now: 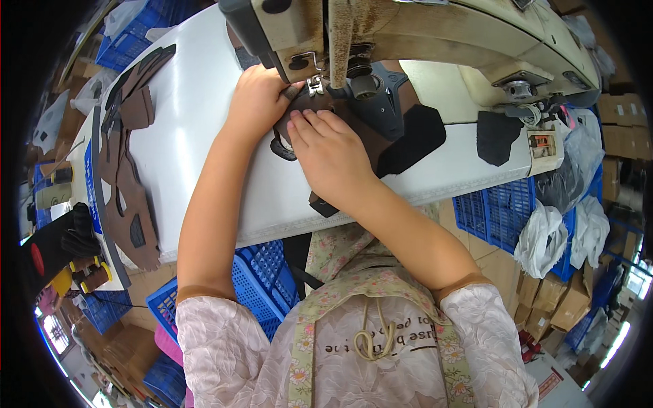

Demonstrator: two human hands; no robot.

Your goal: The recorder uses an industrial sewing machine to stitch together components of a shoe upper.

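Two bare hands work at one sewing machine (435,37), which fills the top of the frame above a white table (187,136). One workpiece (364,129) lies at upper centre, partly under one metal presser foot (315,86). It is mostly dark brown, flat and irregular, with black parts; an angular black panel (418,139) adjoins its right side, though whether the two are joined cannot be told.

The left hand (258,102) rests beside the presser foot at the workpiece's left edge, fingers bent; their tips are partly hidden, so whether they grip cannot be told. The right hand (330,153) lies palm down on the workpiece, fingers straight and close together, holding nothing between them.

One loose black piece (498,137) lies right of centre. At left, overlapping brown and black pieces (126,170) form one pile, too tangled to count.
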